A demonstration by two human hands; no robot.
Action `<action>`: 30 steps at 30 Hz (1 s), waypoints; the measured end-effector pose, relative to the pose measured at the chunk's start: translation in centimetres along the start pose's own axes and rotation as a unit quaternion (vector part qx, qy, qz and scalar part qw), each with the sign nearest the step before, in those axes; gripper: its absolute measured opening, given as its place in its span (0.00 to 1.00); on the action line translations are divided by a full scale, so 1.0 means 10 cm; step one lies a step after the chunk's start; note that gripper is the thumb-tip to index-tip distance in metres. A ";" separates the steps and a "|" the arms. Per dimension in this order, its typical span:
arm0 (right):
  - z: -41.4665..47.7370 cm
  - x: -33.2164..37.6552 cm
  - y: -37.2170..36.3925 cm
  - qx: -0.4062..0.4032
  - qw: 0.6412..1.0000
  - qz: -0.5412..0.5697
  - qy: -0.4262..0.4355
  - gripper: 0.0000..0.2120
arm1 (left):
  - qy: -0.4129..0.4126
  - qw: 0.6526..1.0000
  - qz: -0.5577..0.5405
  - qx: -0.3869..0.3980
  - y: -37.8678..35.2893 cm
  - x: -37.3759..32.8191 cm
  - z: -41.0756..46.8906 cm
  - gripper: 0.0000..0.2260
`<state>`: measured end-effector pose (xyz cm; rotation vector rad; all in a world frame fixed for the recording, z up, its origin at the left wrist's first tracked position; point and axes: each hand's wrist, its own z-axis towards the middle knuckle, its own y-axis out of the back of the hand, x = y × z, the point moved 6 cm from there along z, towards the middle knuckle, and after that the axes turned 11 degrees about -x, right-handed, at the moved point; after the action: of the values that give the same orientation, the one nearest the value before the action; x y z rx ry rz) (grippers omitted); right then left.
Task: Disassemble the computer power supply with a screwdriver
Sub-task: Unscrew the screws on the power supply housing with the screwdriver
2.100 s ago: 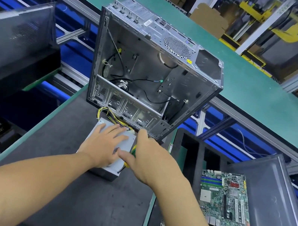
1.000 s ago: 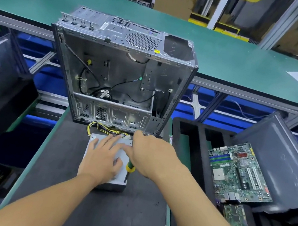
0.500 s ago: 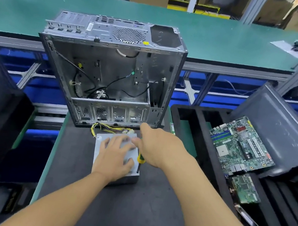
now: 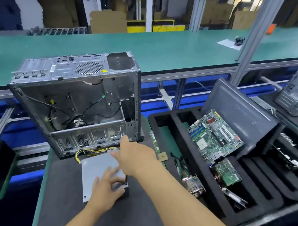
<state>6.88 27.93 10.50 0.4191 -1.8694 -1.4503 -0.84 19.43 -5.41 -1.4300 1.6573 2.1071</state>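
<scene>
Power supply (image 4: 96,165) under left hand (image 4: 106,190), screwdriver (image 4: 125,179) in right hand (image 4: 134,159)

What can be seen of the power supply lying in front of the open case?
The power supply is a plain grey sheet-metal box lying flat on the dark mat, just before the open computer case. Yellow wires leave its far end toward the case. The left hand rests on its top, fingers spread. The right hand is over its far right corner, holding a screwdriver whose dark shaft points down along its right side.
</scene>
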 end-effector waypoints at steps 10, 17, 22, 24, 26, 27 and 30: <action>0.03 0.04 -0.04 0.104 0.992 0.014 0.075 0.13 | 0.044 0.998 -0.008 -0.040 -0.09 0.07 0.03 0.03; 0.11 0.14 -0.06 0.013 0.989 -0.058 0.132 0.08 | 0.030 0.999 0.009 0.037 -0.07 0.02 0.01 0.14; 0.08 0.06 -0.12 0.126 0.984 0.013 0.122 0.12 | 0.020 0.996 -0.018 0.082 -0.07 0.02 0.01 0.18; 0.08 -0.03 -0.09 0.109 0.989 0.010 0.102 0.12 | 0.015 0.997 0.001 0.076 -0.10 0.04 0.02 0.18; 0.08 -0.13 -0.05 0.079 0.994 -0.023 0.068 0.14 | 0.014 0.997 0.015 0.075 -0.12 0.04 0.01 0.17; 0.08 -0.14 -0.03 0.063 0.992 -0.075 0.080 0.15 | 0.013 0.997 0.018 0.078 -0.12 0.02 0.01 0.16; 0.08 -0.08 -0.02 0.045 0.986 -0.101 0.123 0.13 | 0.005 0.993 0.056 0.105 -0.13 0.02 0.00 0.20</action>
<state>6.84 28.98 9.93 0.8139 -1.7361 -1.3745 -0.23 19.86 -6.44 -1.3156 1.9379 1.9121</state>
